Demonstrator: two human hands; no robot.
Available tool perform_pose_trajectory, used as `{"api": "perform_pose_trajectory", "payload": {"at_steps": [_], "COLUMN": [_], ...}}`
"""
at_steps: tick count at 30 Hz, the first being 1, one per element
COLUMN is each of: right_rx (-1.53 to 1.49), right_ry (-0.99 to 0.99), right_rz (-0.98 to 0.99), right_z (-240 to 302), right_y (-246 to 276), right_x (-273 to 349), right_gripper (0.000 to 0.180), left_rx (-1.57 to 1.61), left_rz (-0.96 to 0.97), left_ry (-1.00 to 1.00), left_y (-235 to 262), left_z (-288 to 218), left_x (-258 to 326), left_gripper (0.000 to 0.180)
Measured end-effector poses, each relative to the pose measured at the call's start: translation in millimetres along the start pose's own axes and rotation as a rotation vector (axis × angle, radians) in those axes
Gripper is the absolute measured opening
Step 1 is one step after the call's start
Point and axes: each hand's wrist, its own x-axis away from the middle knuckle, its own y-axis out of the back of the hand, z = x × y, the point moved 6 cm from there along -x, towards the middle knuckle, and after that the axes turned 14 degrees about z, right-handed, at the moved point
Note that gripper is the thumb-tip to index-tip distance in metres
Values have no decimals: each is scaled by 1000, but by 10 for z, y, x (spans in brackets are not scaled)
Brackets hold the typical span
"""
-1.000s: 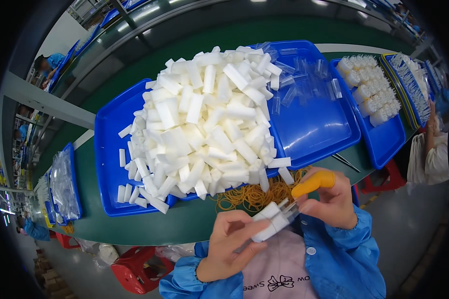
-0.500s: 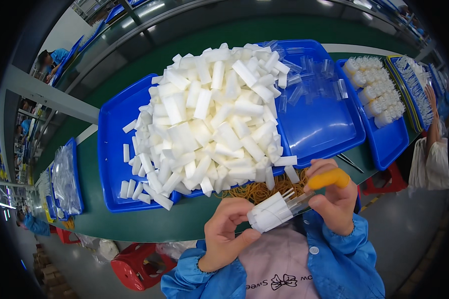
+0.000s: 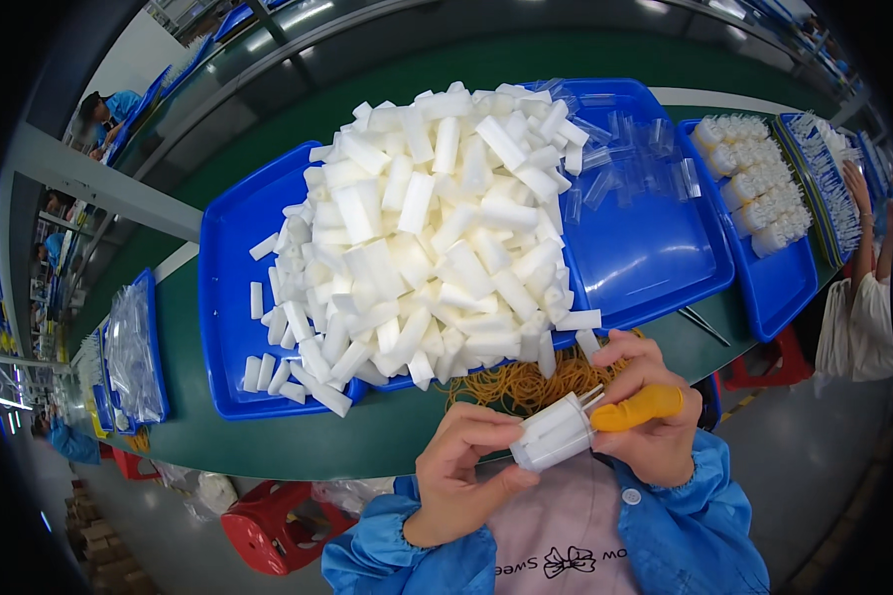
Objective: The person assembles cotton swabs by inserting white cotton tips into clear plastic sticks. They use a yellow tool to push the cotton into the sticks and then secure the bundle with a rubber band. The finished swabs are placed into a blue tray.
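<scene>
Left hand (image 3: 461, 471) part-curled, fingers on the far side and thumb on the near side, pinching the left end of the white bundle (image 3: 556, 433). Right hand (image 3: 650, 412) bunched at the bundle's right end, yellow finger cot (image 3: 640, 409) bent against it; can't tell if that hand grips or only presses. Bundle sits between the two hands, off the near edge of the table (image 3: 288, 441), tilted with its right end farther away. Thin prongs (image 3: 592, 395) stick out of that end. Handling, my read: light, soft-bodied, squashes if pinched hard; the prongs look stiffer but easy to bend. Surface has a sheen, maybe a clear sleeve, can't confirm; if so, expect it slippery. Best hold: broad light pinch round the sides at the left end, off the prongs. Just beyond the hands: tangled rubber bands (image 3: 511, 389). Farther and left, a big heap of white foam pieces (image 3: 407, 228), over the left blue tray (image 3: 230, 307) and part of the right blue tray (image 3: 645, 263). Clear tubes (image 3: 605, 164) lie in the far part of the latter. Thin metal tool (image 3: 702, 325) near its right corner.
</scene>
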Motion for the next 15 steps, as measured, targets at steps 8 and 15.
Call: {"api": "perform_pose_trajectory", "payload": {"at_steps": [8,15], "right_rx": [63,835], "right_ry": [10,-15], "right_rz": [66,-94], "right_z": [-29,-564], "right_y": [134,887], "right_x": [-198,-873], "right_gripper": [22,18], "left_rx": [57,54], "left_rz": [-55,-72], "left_ry": [-39,-40], "left_y": [100,117], "left_z": [49,8], "left_x": [-22,2], "left_gripper": [39,38]}}
